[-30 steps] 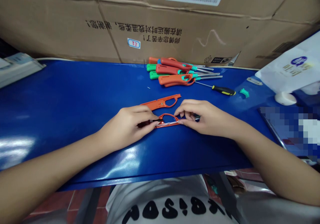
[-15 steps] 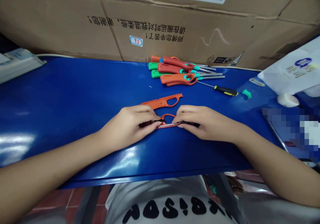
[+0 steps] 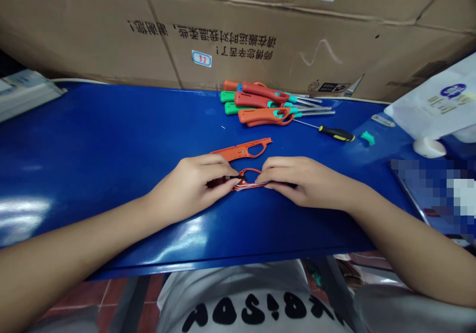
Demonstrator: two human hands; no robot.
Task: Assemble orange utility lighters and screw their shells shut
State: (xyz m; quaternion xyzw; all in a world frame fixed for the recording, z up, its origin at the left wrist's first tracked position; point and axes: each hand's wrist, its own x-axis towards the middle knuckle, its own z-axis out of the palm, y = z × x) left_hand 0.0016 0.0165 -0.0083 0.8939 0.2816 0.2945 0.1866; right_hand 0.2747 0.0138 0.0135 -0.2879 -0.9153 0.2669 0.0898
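Observation:
Between my hands, low over the blue tabletop, is an orange lighter casing half (image 3: 250, 169) with a trigger loop. A thin white wire (image 3: 247, 186) runs along its lower side. My left hand (image 3: 203, 180) is closed in a pinch at the casing's left end, with a small black part (image 3: 238, 177) at its fingertips. My right hand (image 3: 301, 180) pinches the casing's right end. The fingers cover both ends of the casing. Just beyond my left hand lies the matching orange casing half (image 3: 234, 152), partly behind the knuckles.
A pile of assembled lighters (image 3: 266, 116) lies farther back, before a large cardboard box (image 3: 111, 40). A black-and-yellow screwdriver (image 3: 336, 134) and a turquoise plastic piece (image 3: 367, 138) are to its right. A white bag (image 3: 435, 100) stands at the right, and the blue table's (image 3: 208, 261) front edge is near me.
The white wire bows a little more along the casing, and the black part at my left fingertips has shifted slightly. Both hands keep nearly the same place.

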